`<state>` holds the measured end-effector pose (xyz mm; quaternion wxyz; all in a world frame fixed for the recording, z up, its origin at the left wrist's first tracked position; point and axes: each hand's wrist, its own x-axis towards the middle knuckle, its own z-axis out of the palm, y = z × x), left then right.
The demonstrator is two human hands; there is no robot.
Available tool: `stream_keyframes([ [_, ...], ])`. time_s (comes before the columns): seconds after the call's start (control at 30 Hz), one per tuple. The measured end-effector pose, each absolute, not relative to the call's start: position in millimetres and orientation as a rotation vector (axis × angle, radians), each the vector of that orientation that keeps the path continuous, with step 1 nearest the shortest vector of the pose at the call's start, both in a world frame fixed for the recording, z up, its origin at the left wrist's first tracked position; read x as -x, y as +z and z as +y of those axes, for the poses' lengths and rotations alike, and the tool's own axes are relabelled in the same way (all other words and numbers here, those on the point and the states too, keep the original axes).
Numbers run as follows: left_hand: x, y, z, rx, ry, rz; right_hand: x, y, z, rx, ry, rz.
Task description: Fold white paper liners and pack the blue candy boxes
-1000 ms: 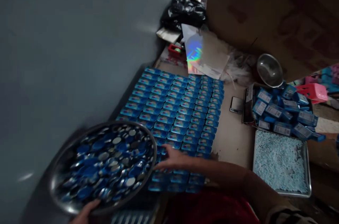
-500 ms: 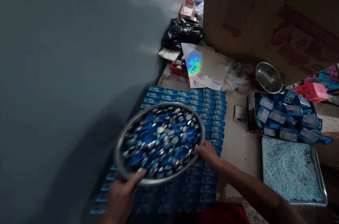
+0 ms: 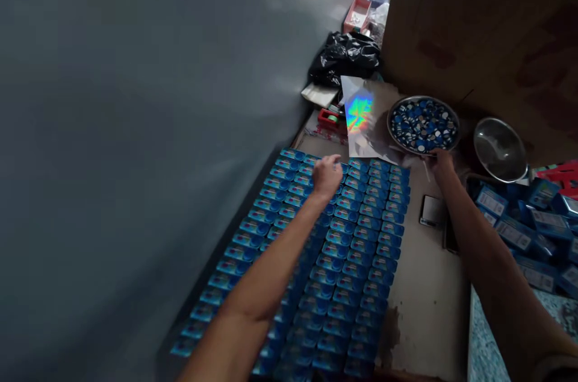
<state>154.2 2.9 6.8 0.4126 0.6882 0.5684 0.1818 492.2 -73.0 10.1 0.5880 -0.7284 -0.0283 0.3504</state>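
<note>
A round metal basin (image 3: 392, 132) full of small blue and silver discs is at the back of the table, partly over a shiny sheet. My right hand (image 3: 443, 165) grips its near rim, the fingers partly hidden. My left hand (image 3: 328, 176) is empty, with loosely bent fingers apart, above the far rows of blue packs (image 3: 339, 240). These flat packs lie in several tight columns across the table.
A second metal bowl (image 3: 500, 150) leans right of the basin. Blue boxes (image 3: 515, 231) fill a carton beside a small scale (image 3: 432, 211). Pale blue flakes (image 3: 487, 334) lie at lower right. A wall (image 3: 135, 129) borders the left, cardboard (image 3: 460, 20) the back.
The basin has moved from above the packs to the far right back of the table. My left hand has let go of it, while my right hand stays on its rim.
</note>
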Motion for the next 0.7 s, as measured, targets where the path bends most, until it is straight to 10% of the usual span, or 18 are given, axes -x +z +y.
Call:
stream_keyframes([
  [0.7,-174,-39,25,-2.402,-0.052,1.234,-442,-53,-63,1.976,0.751,-1.383],
])
